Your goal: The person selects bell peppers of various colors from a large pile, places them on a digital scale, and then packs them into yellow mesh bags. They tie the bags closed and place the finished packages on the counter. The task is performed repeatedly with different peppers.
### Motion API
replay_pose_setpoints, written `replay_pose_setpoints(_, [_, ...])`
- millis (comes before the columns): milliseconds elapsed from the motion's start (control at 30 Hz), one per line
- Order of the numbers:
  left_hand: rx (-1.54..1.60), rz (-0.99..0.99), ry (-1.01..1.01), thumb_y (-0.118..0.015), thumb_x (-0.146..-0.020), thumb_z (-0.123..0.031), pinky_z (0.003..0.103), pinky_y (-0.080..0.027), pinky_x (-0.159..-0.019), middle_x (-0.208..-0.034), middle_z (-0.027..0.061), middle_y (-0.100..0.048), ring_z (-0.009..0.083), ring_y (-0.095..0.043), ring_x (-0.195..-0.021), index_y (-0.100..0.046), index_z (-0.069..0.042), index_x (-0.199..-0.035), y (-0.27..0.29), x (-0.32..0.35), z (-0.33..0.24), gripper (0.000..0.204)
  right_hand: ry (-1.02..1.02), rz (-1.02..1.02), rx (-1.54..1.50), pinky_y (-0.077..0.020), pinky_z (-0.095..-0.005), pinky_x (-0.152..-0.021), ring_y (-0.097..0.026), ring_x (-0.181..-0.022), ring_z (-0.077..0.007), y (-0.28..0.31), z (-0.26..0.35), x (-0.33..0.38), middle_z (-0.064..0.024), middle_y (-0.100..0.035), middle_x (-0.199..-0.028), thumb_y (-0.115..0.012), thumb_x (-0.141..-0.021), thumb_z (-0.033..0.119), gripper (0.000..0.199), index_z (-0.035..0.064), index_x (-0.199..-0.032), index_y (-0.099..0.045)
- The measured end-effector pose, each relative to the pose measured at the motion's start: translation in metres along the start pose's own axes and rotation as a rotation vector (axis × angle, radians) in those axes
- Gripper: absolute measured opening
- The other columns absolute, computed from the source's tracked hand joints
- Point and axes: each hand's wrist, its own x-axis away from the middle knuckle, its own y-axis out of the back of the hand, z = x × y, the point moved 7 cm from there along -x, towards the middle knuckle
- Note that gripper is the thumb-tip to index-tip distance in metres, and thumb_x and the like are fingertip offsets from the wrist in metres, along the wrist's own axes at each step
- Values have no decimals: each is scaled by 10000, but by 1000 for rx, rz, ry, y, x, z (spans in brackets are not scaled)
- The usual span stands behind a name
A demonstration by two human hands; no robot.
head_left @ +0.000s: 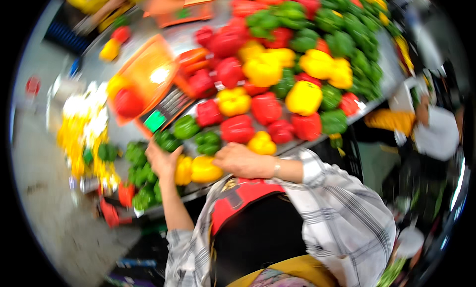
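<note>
The picture is smeared by motion. My left hand (162,162) is at the table's near edge, thumb and fingers round the lower side of a green bell pepper (167,140). To its right, two yellow bell peppers, the larger one (207,169) further right, lie between my hands. My right hand (242,160) has its fingers curled in beside that larger pepper; what they hold, if anything, is hidden. Just beyond my hands are a digital scale (167,111) with an orange tray (148,71), and more green peppers (208,142).
Red (238,128), yellow and green peppers are heaped across the metal table (131,134). At left stand yellow-and-white packed goods (84,128). A second orange scale (182,9) is at the far side, near a person in yellow (101,6). Another person (434,130) is at right.
</note>
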Motion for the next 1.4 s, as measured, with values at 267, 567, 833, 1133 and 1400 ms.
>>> replay_pose_setpoints(267, [9, 97, 119, -920, -612, -313, 527, -428, -1004, -1411, 271, -383, 471, -449, -1258, -255, -116, -1501, -12, 0, 5, 1128, -159, -252, 144, -436, -369, -770, -596, -901, -259, 35, -17, 35, -78, -582, -879, -587, -802, 120, 173, 84, -971, -592])
replay_pose_setpoints(567, [-18, -49, -242, -812, -773, -228, 540, -349, -1063, -1481, 276, -329, 475, -375, -1317, -370, -109, -1474, 6, 3, -37, 837, -558, -478, 219, -468, -386, -841, -603, -947, -263, 71, -34, 130, -79, -617, -976, -625, -780, 89, 304, 58, -1082, -639])
replay_pose_setpoints(833, [355, -107, -637, -695, -829, -34, 465, -385, -1013, -1254, 184, -541, 373, -502, -1171, -611, 5, -1155, 27, 26, -142, 340, -716, -483, 178, -472, -411, -854, -603, -972, -278, 73, -36, 169, -85, -622, -979, -617, -813, 109, 224, 81, -1035, -630])
replay_pose_setpoints(1133, [367, -92, -645, -690, -825, -18, 461, -410, -971, -1143, 176, -603, 360, -552, -1103, -645, 4, -1043, 6, 32, -166, 223, -832, -729, 239, -483, -469, -804, -616, -947, -340, 140, -101, 240, -117, -629, -957, -589, -832, 104, 181, 79, -1004, -638])
replay_pose_setpoints(1400, [392, -102, -664, -660, -857, 11, 441, -451, -937, -1148, 175, -622, 348, -580, -1079, -647, 18, -1018, 6, 36, -224, 161, -996, -1224, 538, -529, -447, -794, -636, -875, -364, 237, -183, 406, -155, -654, -894, -629, -805, 59, 163, 57, -962, -672])
